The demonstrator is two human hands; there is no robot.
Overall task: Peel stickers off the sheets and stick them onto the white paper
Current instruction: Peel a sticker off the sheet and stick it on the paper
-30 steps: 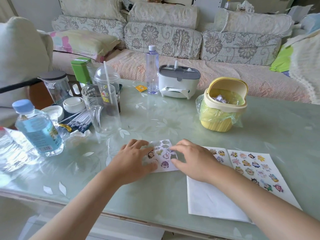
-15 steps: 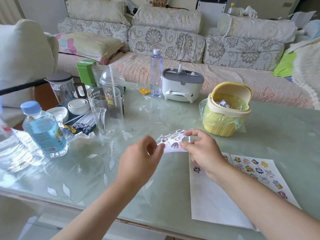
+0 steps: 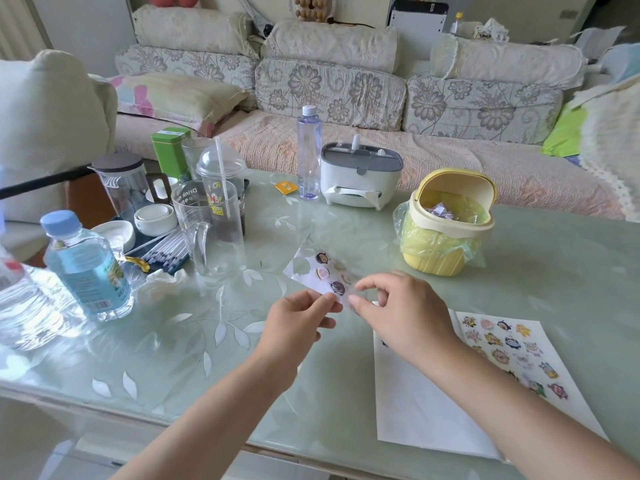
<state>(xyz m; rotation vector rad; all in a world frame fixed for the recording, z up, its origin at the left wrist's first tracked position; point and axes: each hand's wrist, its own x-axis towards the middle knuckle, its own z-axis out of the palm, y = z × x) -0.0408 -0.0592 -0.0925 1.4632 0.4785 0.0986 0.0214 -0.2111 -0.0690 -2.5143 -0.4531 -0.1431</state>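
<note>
- Sticker sheet (image 3: 323, 273), the small one, is lifted off the table (image 3: 554, 271) and tilts away from the person, in front of both hands.
- It carries a few cartoon stickers and several blank spots.
- The left hand (image 3: 298, 323) pinches the sheet's near edge between thumb and forefinger, with the other fingers curled beneath.
- The right hand (image 3: 405, 313) sits just beside that same near edge, its thumb and forefinger curled toward each other with a narrow gap.
- Blur hides whether those right fingertips actually grip the sheet or a sticker; it cannot be told.
- The white paper (image 3: 415, 410) lies flat on the table under the right forearm, near the table's front edge.
- One dark sticker on the paper peeks out beside the right wrist, mostly hidden.
- A second, larger sticker sheet (image 3: 512, 348) lies flat along the paper's right side, touching or overlapping it, with rows of cartoon stickers.
- A yellow bin (image 3: 446, 233) with a plastic liner stands beyond the right hand, lid tipped open.
- A white and grey box (image 3: 360, 178) and a tall clear bottle (image 3: 309, 154) stand farther back, near the sofa (image 3: 329, 81).
- To the left stand a glass jug (image 3: 211, 233), a domed cup (image 3: 221, 171) with a straw, a green tin (image 3: 171, 150) and a blue-capped water bottle (image 3: 86, 268).
</note>
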